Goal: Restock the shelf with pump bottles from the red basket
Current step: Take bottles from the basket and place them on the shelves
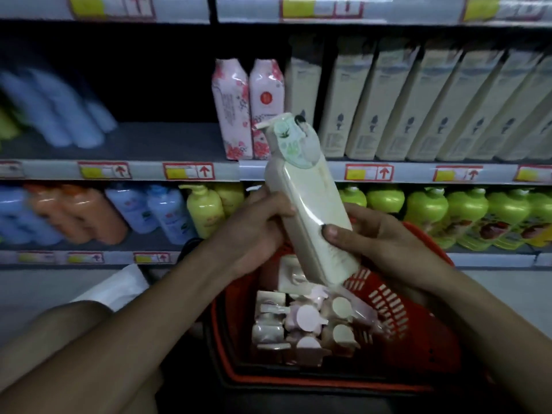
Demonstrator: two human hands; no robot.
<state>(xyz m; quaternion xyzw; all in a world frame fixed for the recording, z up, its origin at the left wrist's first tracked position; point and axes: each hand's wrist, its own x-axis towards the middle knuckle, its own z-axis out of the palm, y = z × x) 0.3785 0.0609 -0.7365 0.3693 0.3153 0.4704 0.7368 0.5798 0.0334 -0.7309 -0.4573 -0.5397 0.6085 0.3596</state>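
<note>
- Nearest me, the red plastic slatted basket [397,321] is nowhere near empty. I can see a cluster of cream and pink pump-top bottles [301,324] packed against its left wall, so I'd say most of the job is left.
- Just above the basket's far rim I've got one tall cream plastic pump bottle [310,216], pump end tilted up toward the shelf. My left hand [257,231] is wrapped round its left side and my right hand [379,234] is clamped on its lower right, thumb across the front.
- Further back, the grey middle shelf [167,141] has two pink floral bottles [248,109] near its front edge, with a row of cream bottles [418,103] to their right. Left of the pink ones it's mostly bare, so plenty of room.
</note>
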